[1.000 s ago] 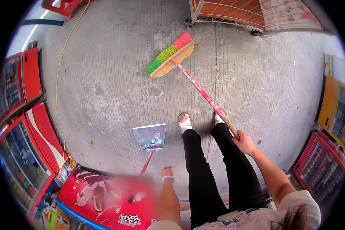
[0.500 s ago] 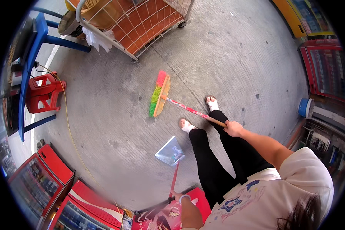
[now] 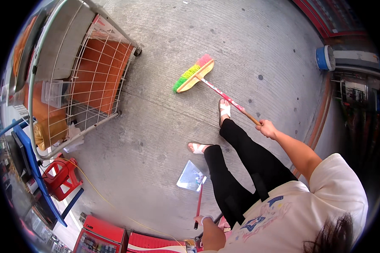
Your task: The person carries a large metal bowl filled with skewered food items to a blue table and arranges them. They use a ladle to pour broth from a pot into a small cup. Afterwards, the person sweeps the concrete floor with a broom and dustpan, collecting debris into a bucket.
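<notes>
My right hand point(image 3: 266, 127) is closed round the wooden end of a broom's handle, which reaches out past my right foot. The broom point(image 3: 194, 78) has a wooden head with pink, yellow and green bristles, at floor level ahead of my feet. In my left hand point(image 3: 201, 221), low in the view, is the red handle of a dustpan. The clear dustpan point(image 3: 190, 176) is beside my left leg, with some small litter visible in its pan. Whether its edge touches the floor I cannot tell.
A wire cart point(image 3: 103, 76) with boxes stands at the left. Below it are a blue table point(image 3: 38, 173), a red stool point(image 3: 61, 178) and a yellow cord point(image 3: 99, 189) across the concrete floor. Red coolers point(image 3: 100, 230) line the near left. A blue bucket point(image 3: 323, 58) stands at the far right.
My view has turned to the right, so the cart and stool now appear farther left. The broom head has swung round to a different slant. Both hands keep their holds.
</notes>
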The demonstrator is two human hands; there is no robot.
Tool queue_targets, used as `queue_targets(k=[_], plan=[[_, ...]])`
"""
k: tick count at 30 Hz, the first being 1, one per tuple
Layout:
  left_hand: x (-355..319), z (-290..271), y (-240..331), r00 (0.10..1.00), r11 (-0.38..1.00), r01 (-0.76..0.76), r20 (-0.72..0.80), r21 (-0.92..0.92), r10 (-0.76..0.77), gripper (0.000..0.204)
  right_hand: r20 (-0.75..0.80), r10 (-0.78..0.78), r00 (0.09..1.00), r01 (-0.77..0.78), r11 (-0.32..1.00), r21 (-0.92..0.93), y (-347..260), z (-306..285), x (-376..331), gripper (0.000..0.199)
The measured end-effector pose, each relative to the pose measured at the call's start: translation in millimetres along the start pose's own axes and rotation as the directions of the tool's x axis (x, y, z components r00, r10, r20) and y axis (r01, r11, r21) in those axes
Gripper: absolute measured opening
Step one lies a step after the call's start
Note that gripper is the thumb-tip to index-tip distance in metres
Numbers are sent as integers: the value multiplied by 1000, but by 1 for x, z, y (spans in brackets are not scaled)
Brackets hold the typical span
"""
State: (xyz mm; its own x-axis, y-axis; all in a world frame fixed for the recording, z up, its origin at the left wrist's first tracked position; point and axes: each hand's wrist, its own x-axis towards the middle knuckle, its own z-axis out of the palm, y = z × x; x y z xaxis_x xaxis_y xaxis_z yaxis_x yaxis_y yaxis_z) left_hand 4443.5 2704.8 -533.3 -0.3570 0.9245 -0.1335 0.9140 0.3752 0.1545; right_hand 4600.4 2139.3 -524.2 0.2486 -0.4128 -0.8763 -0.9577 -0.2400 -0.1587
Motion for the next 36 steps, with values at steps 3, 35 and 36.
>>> queue_targets(k=[3, 35, 36], plan=[[-71, -23, 37, 995, 995, -99, 2, -1, 99, 44, -5, 90, 996, -85, 963, 257, -1, -45, 36, 25], [-738, 83, 346, 290, 478, -822, 495, -310, 819, 44, 367, 339, 866, -194, -450, 872, 1, -330, 182, 16], [-760, 85, 357, 251, 436, -851, 503, -294, 827, 45, 377, 292, 879, -216, -461, 861, -33, -345, 190, 16]])
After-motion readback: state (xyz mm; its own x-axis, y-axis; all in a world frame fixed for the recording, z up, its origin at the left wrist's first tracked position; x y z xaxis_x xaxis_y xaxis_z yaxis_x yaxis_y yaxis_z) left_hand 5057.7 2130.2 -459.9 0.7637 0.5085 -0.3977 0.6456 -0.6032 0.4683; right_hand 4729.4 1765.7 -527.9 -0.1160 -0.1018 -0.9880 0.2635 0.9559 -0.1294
